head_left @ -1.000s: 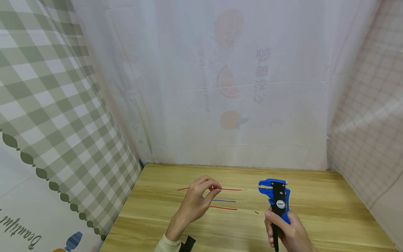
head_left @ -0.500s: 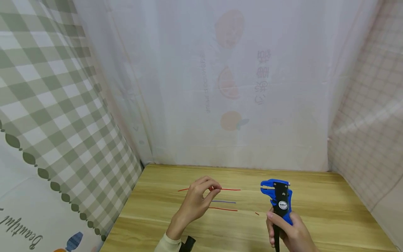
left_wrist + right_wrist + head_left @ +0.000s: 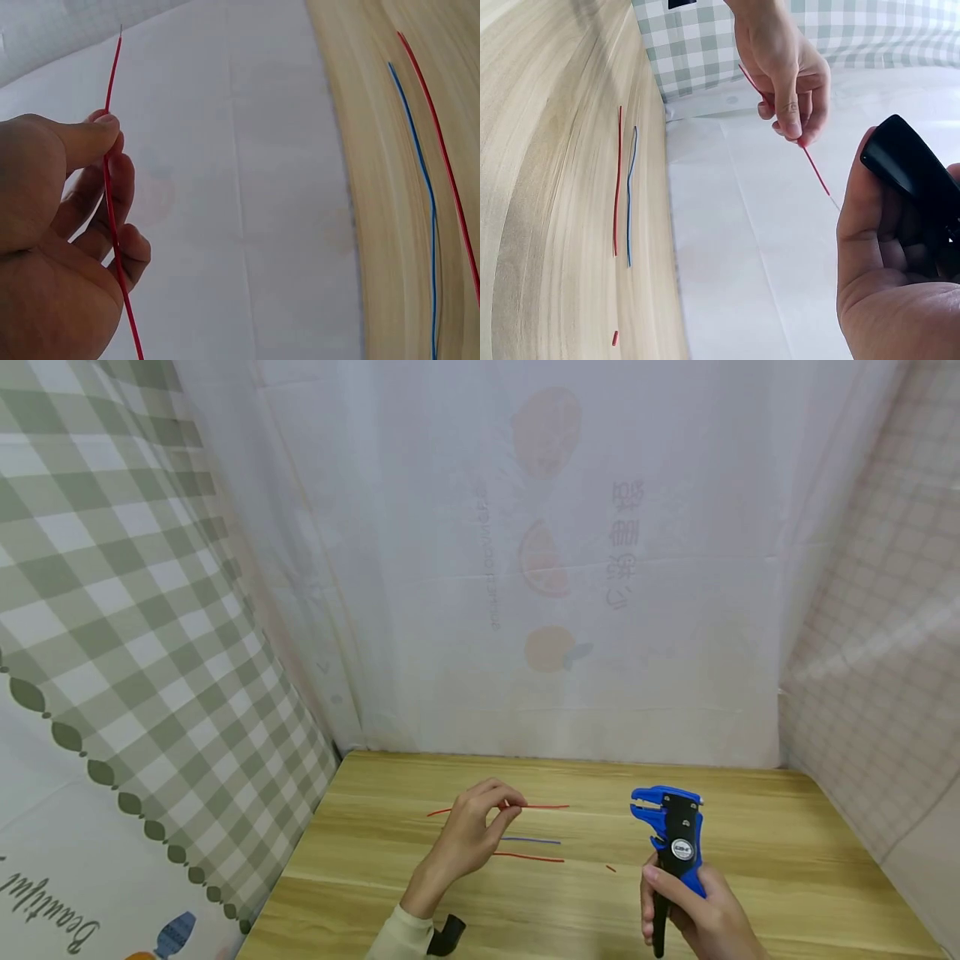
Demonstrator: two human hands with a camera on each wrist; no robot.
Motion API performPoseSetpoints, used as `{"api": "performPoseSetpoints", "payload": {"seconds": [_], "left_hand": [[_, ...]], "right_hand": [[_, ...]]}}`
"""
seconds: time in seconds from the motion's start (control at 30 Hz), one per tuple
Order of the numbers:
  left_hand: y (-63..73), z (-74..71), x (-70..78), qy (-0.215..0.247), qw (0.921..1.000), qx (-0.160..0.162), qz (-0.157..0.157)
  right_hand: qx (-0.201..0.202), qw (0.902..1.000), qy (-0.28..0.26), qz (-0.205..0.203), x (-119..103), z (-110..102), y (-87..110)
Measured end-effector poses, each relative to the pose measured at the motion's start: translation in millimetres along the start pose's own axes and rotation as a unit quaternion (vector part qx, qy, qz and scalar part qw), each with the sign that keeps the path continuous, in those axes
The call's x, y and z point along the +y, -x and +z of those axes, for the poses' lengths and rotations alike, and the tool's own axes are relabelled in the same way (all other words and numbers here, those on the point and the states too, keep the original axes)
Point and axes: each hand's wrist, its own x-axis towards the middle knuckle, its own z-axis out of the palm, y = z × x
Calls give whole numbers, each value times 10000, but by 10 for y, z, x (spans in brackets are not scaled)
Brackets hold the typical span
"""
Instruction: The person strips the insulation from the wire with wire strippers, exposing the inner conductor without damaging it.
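Between thumb and fingertips, my left hand (image 3: 468, 831) pinches a red wire (image 3: 112, 202) near its middle. Bare metal shows at one end of that wire in both wrist views. My right hand (image 3: 697, 910) grips the handle of a blue and black wire stripper (image 3: 675, 843), held upright with its open jaws facing left toward the wire. A gap separates the jaws from the wire's tip. On the table below the left hand lie a blue wire (image 3: 630, 195) and a second red wire (image 3: 618, 180), side by side. A short red piece (image 3: 611, 868) lies to their right.
The wood-grain table (image 3: 555, 910) ends at a white curtain (image 3: 450, 693) behind it. A green checked cloth (image 3: 150, 568) hangs on the left and a grid-patterned cloth (image 3: 877, 635) on the right. A black object (image 3: 447, 935) sits by the left wrist.
The wire stripper in my right hand has moved a little to the right, away from the red wire. My left hand keeps its pinch and has barely shifted.
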Motion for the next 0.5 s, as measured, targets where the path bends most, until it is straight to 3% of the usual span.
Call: {"api": "performPoseSetpoints", "payload": {"seconds": [0.3,0.5], "left_hand": [[-3,48,-104,5,9992,-383,-148],[-1,89,-186,-23,9975,-635,-311]], "right_hand": [[-272,9996,-106,-26,6,-39,34],[-179,9996,-4,218,4,-54,61]]}}
